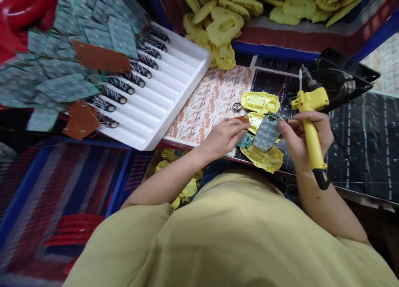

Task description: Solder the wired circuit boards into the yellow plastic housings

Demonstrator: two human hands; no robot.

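My right hand [304, 137] is wrapped around a yellow soldering gun [313, 141], its tip pointing away from me. Thumb and forefinger of that hand also meet at thin wires by the top edge of a grey-green circuit board [267, 133]. My left hand [222, 137] has its fingers closed at a brown circuit board [242, 119], beside a small green board [245, 141]. Beneath the boards lie yellow plastic shells [264, 159]. Another yellow shell half [260, 102], with a red wire near it, lies just beyond, next to a small round speaker [237, 107].
To the left, a white foam tray [177, 83] carries wired black parts and stacked circuit boards [68, 87]. A blue crate [289, 50] of yellow shells stands at the back. A black fan [339, 81] is behind the soldering gun. Another crate [116, 179] holds red parts, lower left.
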